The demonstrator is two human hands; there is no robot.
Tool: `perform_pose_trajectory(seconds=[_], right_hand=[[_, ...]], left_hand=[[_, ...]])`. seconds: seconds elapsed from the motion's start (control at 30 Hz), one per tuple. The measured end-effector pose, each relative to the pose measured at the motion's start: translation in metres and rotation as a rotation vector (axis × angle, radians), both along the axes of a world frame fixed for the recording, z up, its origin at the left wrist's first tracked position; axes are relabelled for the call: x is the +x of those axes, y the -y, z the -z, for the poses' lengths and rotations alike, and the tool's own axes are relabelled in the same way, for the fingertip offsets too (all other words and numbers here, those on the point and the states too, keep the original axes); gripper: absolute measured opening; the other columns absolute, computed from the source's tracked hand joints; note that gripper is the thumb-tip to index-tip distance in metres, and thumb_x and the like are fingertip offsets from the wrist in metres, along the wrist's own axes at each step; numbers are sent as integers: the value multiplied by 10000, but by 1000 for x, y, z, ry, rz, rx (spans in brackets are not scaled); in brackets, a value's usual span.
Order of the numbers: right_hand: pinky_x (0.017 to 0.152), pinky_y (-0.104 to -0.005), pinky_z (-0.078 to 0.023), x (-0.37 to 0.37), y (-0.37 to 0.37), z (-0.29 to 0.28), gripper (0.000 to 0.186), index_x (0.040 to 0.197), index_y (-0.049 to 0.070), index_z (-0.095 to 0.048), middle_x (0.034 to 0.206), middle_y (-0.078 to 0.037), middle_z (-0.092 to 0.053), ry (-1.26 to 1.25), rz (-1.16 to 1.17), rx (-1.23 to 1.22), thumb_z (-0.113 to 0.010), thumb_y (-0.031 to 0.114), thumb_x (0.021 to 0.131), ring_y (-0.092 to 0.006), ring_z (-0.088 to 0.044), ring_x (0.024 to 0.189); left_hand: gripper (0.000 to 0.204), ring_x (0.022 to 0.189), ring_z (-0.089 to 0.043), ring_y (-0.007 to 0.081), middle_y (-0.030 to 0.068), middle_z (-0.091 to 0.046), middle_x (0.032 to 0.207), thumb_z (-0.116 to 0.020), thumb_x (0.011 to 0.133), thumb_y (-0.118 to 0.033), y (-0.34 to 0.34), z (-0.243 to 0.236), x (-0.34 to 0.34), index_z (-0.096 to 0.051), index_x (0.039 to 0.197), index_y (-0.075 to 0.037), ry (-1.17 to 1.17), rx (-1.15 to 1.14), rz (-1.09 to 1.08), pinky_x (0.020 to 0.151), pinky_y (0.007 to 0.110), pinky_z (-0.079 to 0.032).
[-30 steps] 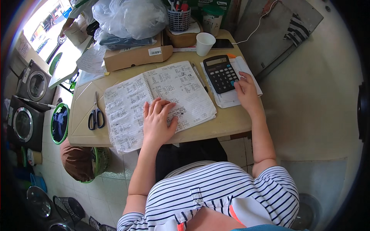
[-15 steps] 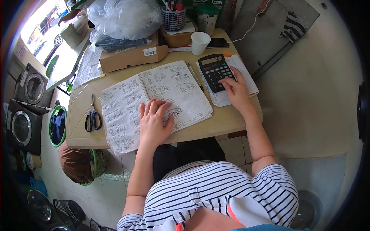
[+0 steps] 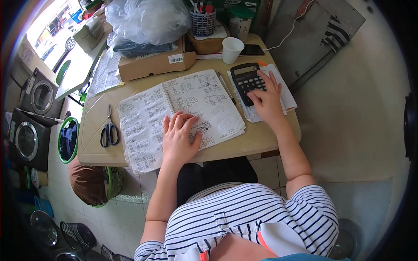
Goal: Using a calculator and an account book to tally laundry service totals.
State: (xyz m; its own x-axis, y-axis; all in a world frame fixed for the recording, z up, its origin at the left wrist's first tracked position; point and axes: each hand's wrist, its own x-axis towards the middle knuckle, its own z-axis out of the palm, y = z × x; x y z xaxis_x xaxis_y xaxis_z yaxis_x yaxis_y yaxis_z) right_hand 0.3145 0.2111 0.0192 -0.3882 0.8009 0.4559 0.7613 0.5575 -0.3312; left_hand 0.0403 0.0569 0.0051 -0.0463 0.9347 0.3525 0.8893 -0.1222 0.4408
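Observation:
My left hand (image 3: 179,135) lies with its fingers spread on an open spiral notebook (image 3: 146,114) filled with handwriting. Over the keys of a black calculator (image 3: 242,78) is my right hand (image 3: 267,98), fingers apart, its fingertips on or just above the buttons. The calculator rests on white papers (image 3: 289,101) at the table's right side. Between notebook and calculator lies a pen (image 3: 227,88). A pair of scissors (image 3: 109,130) with dark handles sits left of the notebook.
At the table's (image 3: 93,150) back stand a white cup (image 3: 232,50), a phone (image 3: 252,50), a pen basket (image 3: 203,24), a lidded jar (image 3: 240,26) and a cardboard box (image 3: 152,65) under plastic bags (image 3: 146,21). Laundry baskets (image 3: 114,185) and front-loading washers (image 3: 27,140) are at left.
My right hand has shifted slightly over the calculator's keys, and the digits on its display have changed. My left hand stays on the notebook. The whole view has moved a little.

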Motion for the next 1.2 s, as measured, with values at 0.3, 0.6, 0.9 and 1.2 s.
perform_pose_trajectory(seconds=[0.3,0.6,0.9,1.2], right_hand=[[984,-435,-509,43,-8,7,188,896,-14,-745,1420,-212,-561,-435,80,-170,-676,146,968,-382,-605,1229],[943,-403,-525,49,-19,40,185,936,-49,-673,1325,-236,-605,-457,52,-8,-648,126,988,-359,-651,1112],[928,-407,-525,47,-14,41,155,1019,-25,-636,1274,-226,-640,-428,46,-83,-651,125,984,-363,-646,1108],[932,-396,-521,49,-15,39,131,1042,-26,-639,1275,-213,-651,-440,37,-83,-609,97,1010,-338,-649,1104]], left_hand=[[406,1408,-453,322,70,-615,1285,-706,850,-258,0,1,-1,-685,1230,-115,-6,6,0,1235,552,-213],[410,1410,-449,317,73,-612,1286,-707,849,-265,1,0,1,-684,1232,-121,-12,9,-3,1241,551,-209],[491,1420,-435,308,68,-608,1304,-760,846,-398,-1,-3,3,-682,1255,-137,-29,-38,-17,1254,554,-193],[507,1422,-433,308,68,-607,1308,-767,833,-407,0,-1,2,-683,1256,-141,-31,-41,-21,1252,563,-191]])
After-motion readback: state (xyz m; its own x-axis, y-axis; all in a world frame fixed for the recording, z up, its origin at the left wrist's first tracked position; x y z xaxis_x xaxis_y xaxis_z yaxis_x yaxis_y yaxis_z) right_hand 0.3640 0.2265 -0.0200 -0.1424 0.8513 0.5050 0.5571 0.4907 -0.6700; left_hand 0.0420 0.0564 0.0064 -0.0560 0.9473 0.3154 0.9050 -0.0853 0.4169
